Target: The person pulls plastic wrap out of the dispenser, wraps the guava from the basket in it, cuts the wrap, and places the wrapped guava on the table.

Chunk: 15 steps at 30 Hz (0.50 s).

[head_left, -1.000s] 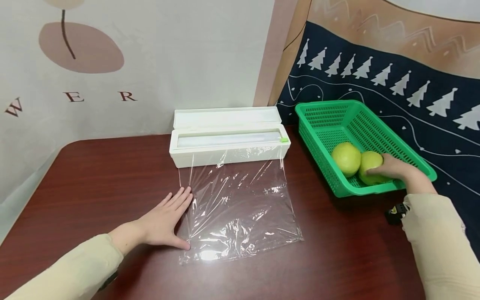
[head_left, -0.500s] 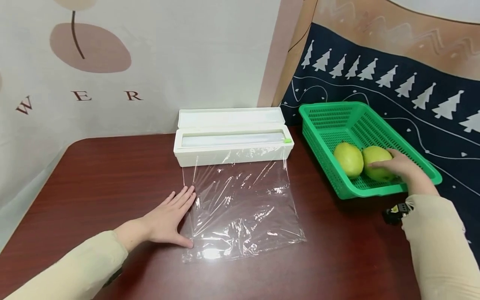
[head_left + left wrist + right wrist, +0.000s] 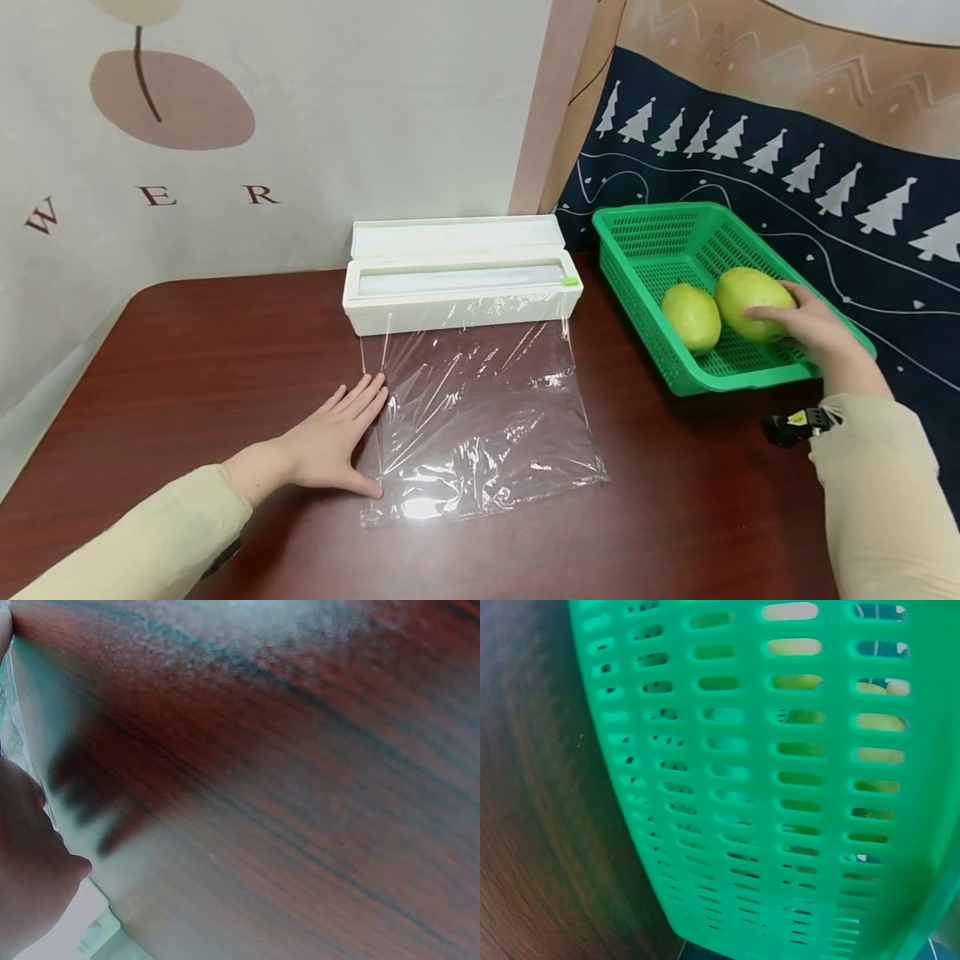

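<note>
My left hand (image 3: 330, 446) lies with fingers spread along the left edge of a sheet of clear cling film (image 3: 480, 417), its fingertips and thumb on the film. The film runs from a white cling film dispenser (image 3: 461, 312) with its lid up. In the left wrist view, part of the left hand (image 3: 30, 870) shows at the left edge. My right hand (image 3: 821, 333) grips a large, rounded yellow-green fruit (image 3: 752, 300) inside a green plastic basket (image 3: 652, 333). A second yellow-green fruit (image 3: 690, 319) sits beside it. The basket's slotted wall (image 3: 757, 772) mostly hides the fruit in the right wrist view.
Everything stands on a dark red-brown wooden table (image 3: 240, 358). A pale wall hanging (image 3: 360, 108) is behind it, and a navy cloth with white trees (image 3: 802, 208) borders the basket. A bright green slider (image 3: 570, 281) sits at the dispenser's right end.
My right hand has lifted the gripped fruit slightly up inside the basket, above the other one, which has shifted a little. The left hand and the film have stayed in place.
</note>
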### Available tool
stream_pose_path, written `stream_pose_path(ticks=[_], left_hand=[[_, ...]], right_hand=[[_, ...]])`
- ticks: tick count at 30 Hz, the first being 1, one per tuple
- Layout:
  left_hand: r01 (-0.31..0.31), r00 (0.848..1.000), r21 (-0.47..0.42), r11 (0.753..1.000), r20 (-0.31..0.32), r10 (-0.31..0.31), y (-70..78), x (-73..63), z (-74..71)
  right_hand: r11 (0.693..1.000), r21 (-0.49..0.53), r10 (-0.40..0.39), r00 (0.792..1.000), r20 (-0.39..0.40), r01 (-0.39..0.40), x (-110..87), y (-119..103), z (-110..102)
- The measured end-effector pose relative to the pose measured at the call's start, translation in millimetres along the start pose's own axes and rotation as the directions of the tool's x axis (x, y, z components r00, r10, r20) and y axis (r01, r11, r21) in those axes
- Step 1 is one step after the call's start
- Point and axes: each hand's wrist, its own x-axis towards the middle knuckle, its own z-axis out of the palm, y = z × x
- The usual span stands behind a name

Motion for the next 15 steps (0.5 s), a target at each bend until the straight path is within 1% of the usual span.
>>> stream_pose_path(ticks=[5, 7, 9, 12, 15], left_hand=[[-0.003, 1.000, -0.006, 1.000, 0.007, 0.003, 1.5, 0.1, -2.9], [-0.003, 1.000, -0.003, 1.000, 0.008, 0.004, 1.7, 0.1, -3.7], [-0.005, 1.000, 0.000, 1.000, 0.008, 0.005, 1.6, 0.3, -4.1], [-0.009, 1.000, 0.002, 1.000, 0.006, 0.009, 1.0, 0.3, -4.4], [-0.008, 1.000, -0.005, 1.000, 0.011, 0.008, 0.8, 1.0, -4.4]], right_hand=[[0.992, 0.122, -0.041, 0.999, -0.006, 0.042, -4.8, -2, -4], [0.974, 0.219, -0.056, 0.998, 0.001, 0.054, -7.6, -6, -6], [0.942, 0.329, -0.078, 0.997, 0.012, 0.070, -8.7, -9, -7], [0.877, 0.470, -0.122, 0.992, 0.020, 0.098, -10.7, -15, -7], [0.836, 0.531, -0.185, 0.982, 0.036, 0.138, -12.3, -22, -7]])
